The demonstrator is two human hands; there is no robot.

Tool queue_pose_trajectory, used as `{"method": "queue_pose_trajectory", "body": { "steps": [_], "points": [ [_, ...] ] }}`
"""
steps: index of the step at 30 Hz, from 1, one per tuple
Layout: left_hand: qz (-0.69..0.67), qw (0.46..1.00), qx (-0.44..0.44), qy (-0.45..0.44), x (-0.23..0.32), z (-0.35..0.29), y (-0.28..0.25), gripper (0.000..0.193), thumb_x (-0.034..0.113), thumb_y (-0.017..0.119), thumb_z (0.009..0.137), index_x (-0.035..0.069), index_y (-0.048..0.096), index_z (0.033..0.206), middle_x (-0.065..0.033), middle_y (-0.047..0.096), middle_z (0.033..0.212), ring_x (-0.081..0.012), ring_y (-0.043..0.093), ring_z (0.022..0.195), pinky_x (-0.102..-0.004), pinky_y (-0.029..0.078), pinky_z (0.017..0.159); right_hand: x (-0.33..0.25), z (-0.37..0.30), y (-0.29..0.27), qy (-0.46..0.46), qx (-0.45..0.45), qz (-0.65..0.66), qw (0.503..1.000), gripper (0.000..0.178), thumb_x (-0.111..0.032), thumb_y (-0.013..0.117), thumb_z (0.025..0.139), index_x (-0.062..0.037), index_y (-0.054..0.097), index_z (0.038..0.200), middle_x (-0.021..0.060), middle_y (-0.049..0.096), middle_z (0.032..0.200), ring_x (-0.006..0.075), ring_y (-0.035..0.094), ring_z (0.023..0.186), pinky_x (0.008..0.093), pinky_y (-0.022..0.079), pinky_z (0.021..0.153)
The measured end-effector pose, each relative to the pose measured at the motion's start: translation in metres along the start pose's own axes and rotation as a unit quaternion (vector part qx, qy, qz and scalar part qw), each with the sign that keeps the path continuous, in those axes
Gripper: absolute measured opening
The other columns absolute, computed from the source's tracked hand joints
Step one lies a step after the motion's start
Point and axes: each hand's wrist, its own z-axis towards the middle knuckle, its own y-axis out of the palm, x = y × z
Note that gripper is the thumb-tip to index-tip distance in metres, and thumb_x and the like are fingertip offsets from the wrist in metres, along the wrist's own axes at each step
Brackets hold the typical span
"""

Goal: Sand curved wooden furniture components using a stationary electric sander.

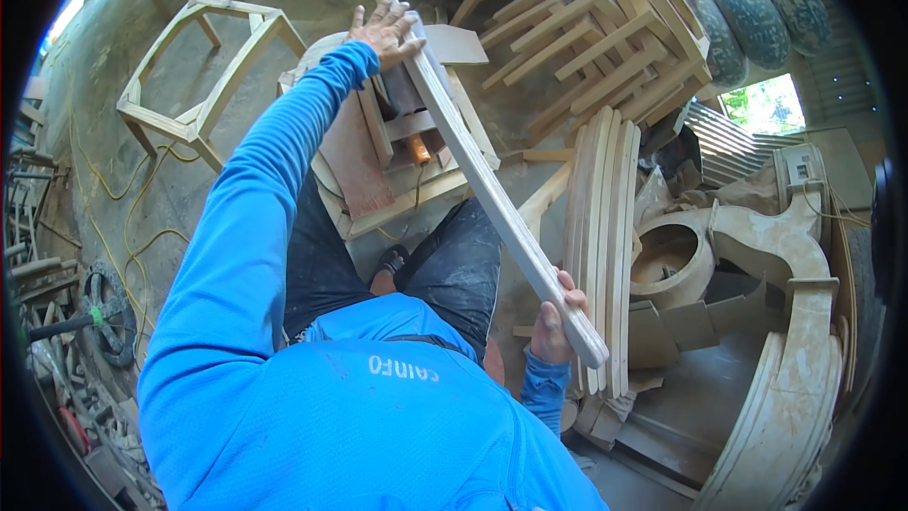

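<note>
A long pale wooden rail (473,156) with rounded edges slants across in front of me, from the top middle down to the right. My left hand (383,35) lies over its far part, fingers spread across the wood and holding it. Near its rounded close end, my right hand (556,322) is closed around it, with the thumb on the near side. Under the rail stands a low wooden frame (416,208) with boards on it, between my knees. An orange-handled tool (417,149) lies there; its kind is partly hidden.
Several similar rails (601,227) lean together at the right, beside a carved curved wooden piece (804,255). Stacked wooden frames (605,33) stand at the far right. Another frame (194,114) stands at the left, near a yellow cord (132,237) on the floor.
</note>
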Motion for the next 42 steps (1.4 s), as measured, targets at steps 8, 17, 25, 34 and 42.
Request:
{"method": "queue_pose_trajectory", "body": {
  "steps": [8, 17, 25, 34, 42],
  "points": [
    [0.021, 0.999, -0.025, -0.013, 0.033, -0.015, -0.005, 0.077, 0.071, 0.035, 0.098, 0.023, 0.041, 0.158, -0.0092, 0.018, 0.172, -0.0329, 0.003, 0.160, -0.0635, 0.003, 0.125, -0.172, -0.063, -0.135, -0.014, 0.031, -0.231, 0.972, 0.044, -0.025, 0.083, 0.079, -0.0060, 0.058, 0.110, 0.0317, 0.063, 0.124, 0.0392, 0.063, 0.117, 0.0501, 0.049, 0.104],
    [-0.186, 0.982, -0.029, -0.020, 0.160, -0.132, -0.046, 0.077, 0.066, 0.040, 0.096, 0.013, 0.053, 0.149, -0.0212, 0.027, 0.167, -0.0434, 0.010, 0.157, -0.0628, 0.004, 0.125, -0.396, 0.025, -0.139, -0.351, 0.224, -0.131, 0.900, 0.077, -0.046, 0.075, 0.093, 0.0000, 0.042, 0.145, 0.0048, 0.052, 0.086, 0.0190, 0.060, 0.100, 0.0369, 0.044, 0.105],
    [-0.238, 0.970, 0.029, -0.047, 0.099, -0.086, -0.028, 0.077, 0.065, 0.042, 0.096, 0.011, 0.053, 0.149, -0.0216, 0.026, 0.166, -0.0404, 0.008, 0.158, -0.0620, 0.002, 0.125, -0.355, 0.087, -0.086, -0.325, -0.056, 0.103, 0.939, 0.037, -0.015, 0.082, 0.084, -0.0142, 0.051, 0.103, -0.0012, 0.052, 0.077, 0.0109, 0.053, 0.074, 0.0271, 0.045, 0.081],
    [-0.060, 0.996, 0.019, -0.058, -0.036, 0.046, 0.012, 0.072, 0.064, 0.035, 0.099, 0.022, 0.042, 0.157, -0.0087, 0.013, 0.173, -0.0289, -0.001, 0.161, -0.0605, 0.001, 0.126, -0.138, 0.047, -0.035, -0.104, -0.002, -0.048, 0.993, 0.030, -0.023, 0.079, 0.090, -0.0192, 0.052, 0.102, 0.0016, 0.065, 0.113, 0.0339, 0.061, 0.122, 0.0591, 0.038, 0.114],
    [0.038, 0.992, 0.055, -0.104, -0.138, 0.136, 0.016, 0.075, 0.066, 0.037, 0.100, 0.025, 0.033, 0.162, -0.0062, 0.012, 0.174, -0.0287, 0.002, 0.161, -0.0610, 0.007, 0.126, -0.028, 0.071, 0.042, -0.032, -0.009, -0.005, 0.999, 0.035, -0.014, 0.082, 0.088, -0.0249, 0.055, 0.108, 0.0094, 0.062, 0.134, 0.0450, 0.054, 0.134, 0.0620, 0.038, 0.117]
  ]
}}
